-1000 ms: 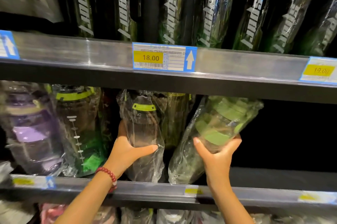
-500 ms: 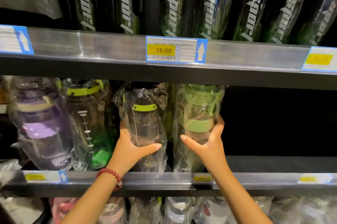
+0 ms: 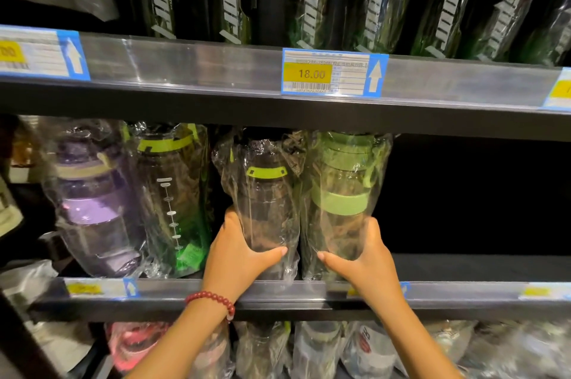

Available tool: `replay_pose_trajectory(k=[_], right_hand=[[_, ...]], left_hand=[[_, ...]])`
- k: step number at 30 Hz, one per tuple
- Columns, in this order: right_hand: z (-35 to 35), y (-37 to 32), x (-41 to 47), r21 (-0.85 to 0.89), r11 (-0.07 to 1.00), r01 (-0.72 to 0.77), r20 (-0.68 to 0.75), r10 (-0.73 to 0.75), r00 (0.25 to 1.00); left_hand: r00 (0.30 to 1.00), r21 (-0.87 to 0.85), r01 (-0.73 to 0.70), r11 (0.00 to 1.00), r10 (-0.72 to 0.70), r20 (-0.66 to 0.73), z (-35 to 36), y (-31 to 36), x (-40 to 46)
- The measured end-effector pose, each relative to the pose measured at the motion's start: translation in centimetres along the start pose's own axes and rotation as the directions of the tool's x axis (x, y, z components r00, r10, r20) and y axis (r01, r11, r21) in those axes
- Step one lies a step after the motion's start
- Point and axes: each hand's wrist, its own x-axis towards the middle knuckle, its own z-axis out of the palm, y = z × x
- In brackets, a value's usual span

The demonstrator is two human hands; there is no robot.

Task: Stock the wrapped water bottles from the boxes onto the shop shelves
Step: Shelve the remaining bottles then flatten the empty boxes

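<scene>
Wrapped water bottles stand upright on the middle shelf (image 3: 278,292), below the yellow 18.00 price tag (image 3: 312,73); the dark bottle with a lime band (image 3: 265,193) sits directly beneath it, gripped low by the left hand (image 3: 238,255); just right, touching it, the green-lidded bottle (image 3: 343,190) is clasped by the right hand (image 3: 367,261); both cylinders wear crinkled, glossy clear film; a purple bottle (image 3: 89,199) stands further left.
</scene>
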Motion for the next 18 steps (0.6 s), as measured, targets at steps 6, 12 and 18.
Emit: replay_pose_trajectory(k=[6,12,18], right_hand=[[2.1,-1.0,-0.3,-0.013,1.000,-0.021,-0.047,0.020,0.999],[3.2,-1.6,0.0,-0.068,0.996,-0.055,-0.061,0.051,0.997],[3.5,-1.6,0.0,-0.057,0.996,-0.061,-0.061,0.058,0.996]], left_hand=[[1.000,0.055,0.012,0.998,-0.013,0.021,-1.4,-0.1,0.5],[0.999,0.018,0.031,0.999,-0.031,0.018,-1.5,-0.7,0.6],[0.999,0.009,0.031,0.999,-0.031,0.027,-1.4,-0.9,0.6]])
